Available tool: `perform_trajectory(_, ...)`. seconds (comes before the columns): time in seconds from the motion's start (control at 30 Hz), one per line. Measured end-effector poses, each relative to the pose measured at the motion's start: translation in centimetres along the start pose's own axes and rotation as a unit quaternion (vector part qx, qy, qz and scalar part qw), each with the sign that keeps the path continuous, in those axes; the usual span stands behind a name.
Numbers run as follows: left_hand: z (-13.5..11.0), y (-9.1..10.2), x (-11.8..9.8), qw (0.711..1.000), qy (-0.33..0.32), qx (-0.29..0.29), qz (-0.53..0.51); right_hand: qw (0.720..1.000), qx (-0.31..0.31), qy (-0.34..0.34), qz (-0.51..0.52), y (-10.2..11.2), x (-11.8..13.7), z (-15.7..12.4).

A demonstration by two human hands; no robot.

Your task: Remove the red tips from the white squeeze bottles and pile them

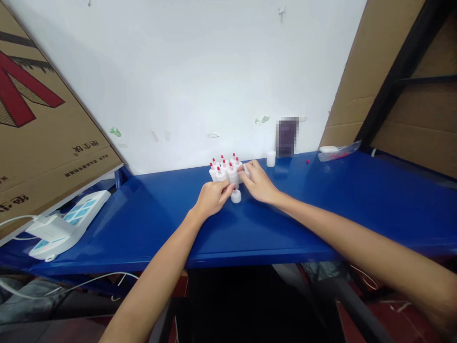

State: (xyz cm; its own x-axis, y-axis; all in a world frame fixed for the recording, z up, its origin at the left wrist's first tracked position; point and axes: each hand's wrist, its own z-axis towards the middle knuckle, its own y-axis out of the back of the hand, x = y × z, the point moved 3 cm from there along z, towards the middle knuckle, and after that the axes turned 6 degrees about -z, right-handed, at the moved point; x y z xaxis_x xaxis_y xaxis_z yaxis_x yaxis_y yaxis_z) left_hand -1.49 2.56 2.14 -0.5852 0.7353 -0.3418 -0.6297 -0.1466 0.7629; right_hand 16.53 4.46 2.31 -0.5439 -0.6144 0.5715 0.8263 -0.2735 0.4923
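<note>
A smooth white wall rises behind the glossy blue table I am working at, its flat surface marked by a few torn scraps. To my left leans a broad brown cardboard panel, matt and printed with an angular red shape and dark lettering. Below it lies a long white plastic power strip with pale blue socket faces. My two bare hands are near each other over the middle of the table, the left hand and the right hand on either side of a tight cluster of white bottles, rounded, upright and topped with pointed red tips. My fingers are bent in against them, but they look so small from here that I cannot tell whether either hand is clamped on one. Further right lies a crinkled clear plastic bag. A plain white cylinder stands near the wall. Just in front of the cluster sits a squat, round white piece with its own red tip, beside my left thumb. Smallest is a red bit on the blue.
</note>
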Motion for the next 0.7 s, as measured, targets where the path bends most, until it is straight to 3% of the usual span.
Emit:
perform_trajectory(0.33, 0.0, -0.1, 0.0, 1.000, -0.012, -0.013, 0.001, 0.999, -0.047, 0.022, -0.007, 1.6, 1.3, -0.3)
perform_trajectory(0.43, 0.0, 0.0, -0.1, 1.000, -0.019, -0.019, 0.000, 1.000, -0.014, 0.000, 0.012, 1.7, 1.1, -0.2)
perform_trajectory(0.6, 0.0, 0.0, -0.1, 1.000, -0.017, -0.019, -0.005, 0.988, 0.047, -0.054, 0.133, 1.2, 1.1, -0.7)
perform_trajectory(0.7, 0.0, 0.0, -0.2, 0.999, -0.023, -0.025, -0.007, 0.986, 0.060, -0.053, 0.147, 0.9, 1.0, -0.8)
